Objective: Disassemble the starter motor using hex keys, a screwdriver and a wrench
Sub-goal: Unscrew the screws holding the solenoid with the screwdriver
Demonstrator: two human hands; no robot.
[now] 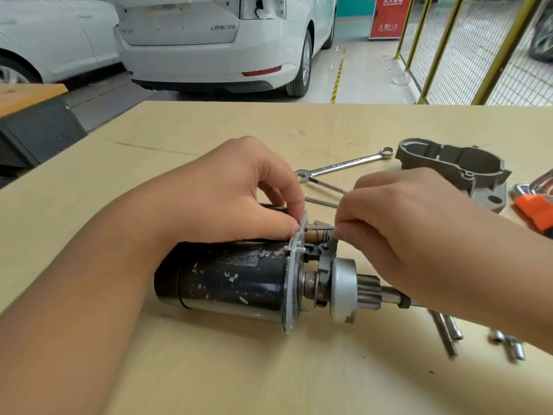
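now left hand (pixel 239 193) on starter motor (pixel 239 280), right hand (pixel 398 223) pinching pin (pixel 321 226)

Out past the pale wooden table (pixel 209 130), this is a bright indoor garage with a smooth grey floor (pixel 368 76). A white car (pixel 215 43) sits tail-on just beyond the far edge, and another white car (pixel 54 37) shows to its left. A yellow-and-black striped line (pixel 337 76) runs along the floor. On the right, a yellow-framed wire mesh fence (pixel 466 49) stands by a red sign (pixel 389 16). At the left, a black cabinet (pixel 39 133) with an orange top.
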